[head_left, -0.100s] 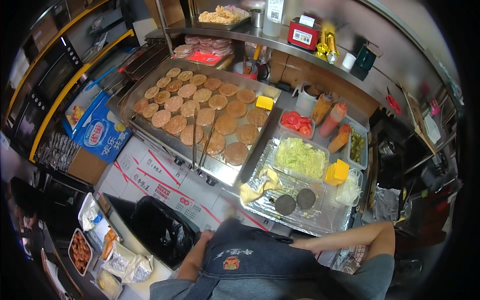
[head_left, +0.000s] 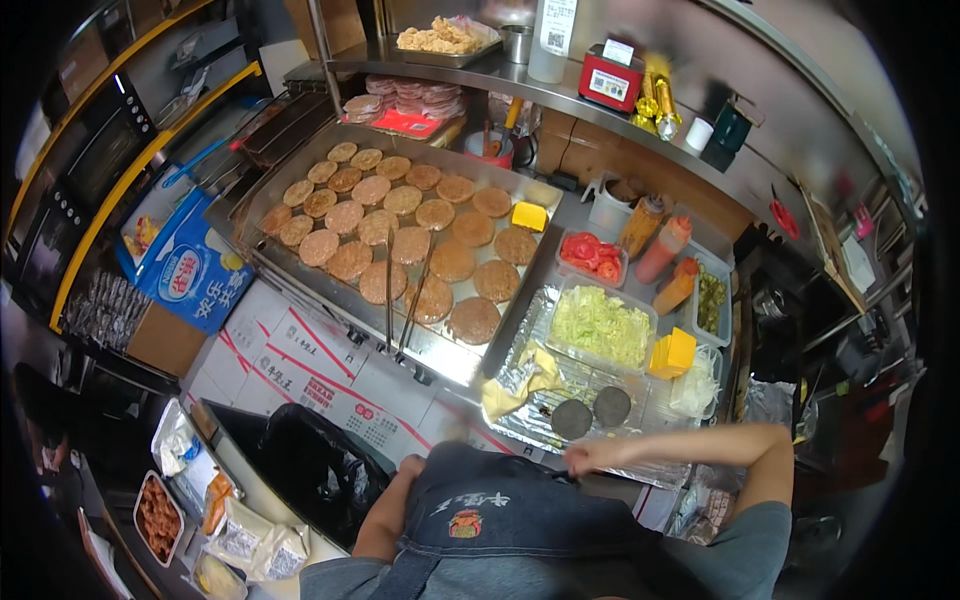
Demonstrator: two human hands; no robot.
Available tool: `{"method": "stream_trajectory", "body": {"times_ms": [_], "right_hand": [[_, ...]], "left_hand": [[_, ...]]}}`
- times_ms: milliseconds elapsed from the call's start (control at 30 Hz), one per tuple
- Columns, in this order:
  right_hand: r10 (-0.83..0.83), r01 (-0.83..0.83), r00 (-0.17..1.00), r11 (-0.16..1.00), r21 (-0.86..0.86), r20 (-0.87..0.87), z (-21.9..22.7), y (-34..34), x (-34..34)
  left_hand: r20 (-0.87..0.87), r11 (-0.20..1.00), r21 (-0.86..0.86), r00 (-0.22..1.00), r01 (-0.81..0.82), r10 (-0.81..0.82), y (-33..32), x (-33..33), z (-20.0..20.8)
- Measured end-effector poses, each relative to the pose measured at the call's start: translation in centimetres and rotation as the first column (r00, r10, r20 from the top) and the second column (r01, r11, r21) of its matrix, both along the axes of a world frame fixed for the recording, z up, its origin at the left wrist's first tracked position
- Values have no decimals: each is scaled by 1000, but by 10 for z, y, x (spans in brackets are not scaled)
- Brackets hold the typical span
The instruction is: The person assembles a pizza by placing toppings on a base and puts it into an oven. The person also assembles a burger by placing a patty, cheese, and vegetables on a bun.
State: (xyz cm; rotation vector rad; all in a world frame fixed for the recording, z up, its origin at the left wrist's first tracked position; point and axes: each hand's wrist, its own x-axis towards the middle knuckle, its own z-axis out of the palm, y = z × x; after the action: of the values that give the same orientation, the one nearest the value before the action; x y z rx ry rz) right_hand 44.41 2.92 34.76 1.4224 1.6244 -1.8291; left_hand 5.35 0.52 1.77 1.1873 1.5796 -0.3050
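My right hand (head_left: 590,457) is at the upper edge of the dark apron (head_left: 480,500), close to the foil-lined tray (head_left: 655,430). Its fingers look curled, and what they hold, if anything, is hidden. My left hand (head_left: 409,467) hangs low against the apron's left side, beside the black-lined bin (head_left: 325,460); its fingers are mostly hidden. Two dark round patties (head_left: 592,411) lie on the tray's wire rack, right of a crumpled yellow wrapper (head_left: 522,383). Black tongs (head_left: 408,290) rest across the griddle's (head_left: 455,362) front edge, among rows of browned patties (head_left: 452,262).
Lettuce (head_left: 600,325), tomato slices (head_left: 592,255), sauce bottles (head_left: 664,245) and cheese slices (head_left: 672,352) stand right of the griddle. A steel shelf (head_left: 545,92) runs above the back. Packets (head_left: 255,540) and a meat tray (head_left: 160,510) sit at lower left.
My right hand has come out from behind the apron's edge and moved up and slightly left. The view has shifted a little. My left hand stays beside the apron.
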Motion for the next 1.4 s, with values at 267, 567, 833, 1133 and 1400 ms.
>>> {"method": "stream_trajectory", "body": {"times_ms": [267,567,833,1133,1400], "right_hand": [[-148,107,987,332,937,-61,158,312,-59],[-642,-136,755,-355,925,-136,251,474,23],[-826,4,520,-251,968,-217,262,543,65],[-592,473,588,-301,828,-551,276,546,47],[-323,215,897,-277,937,-302,259,499,6]], "left_hand": [[-21,931,301,978,205,-208,100,-95,-44],[-21,700,311,741,643,-671,109,-143,-67],[123,913,-225,920,-339,372,58,-143,-106],[-75,983,-20,981,-183,181,51,-106,-56],[-166,986,119,976,-121,139,50,-74,7]]}}
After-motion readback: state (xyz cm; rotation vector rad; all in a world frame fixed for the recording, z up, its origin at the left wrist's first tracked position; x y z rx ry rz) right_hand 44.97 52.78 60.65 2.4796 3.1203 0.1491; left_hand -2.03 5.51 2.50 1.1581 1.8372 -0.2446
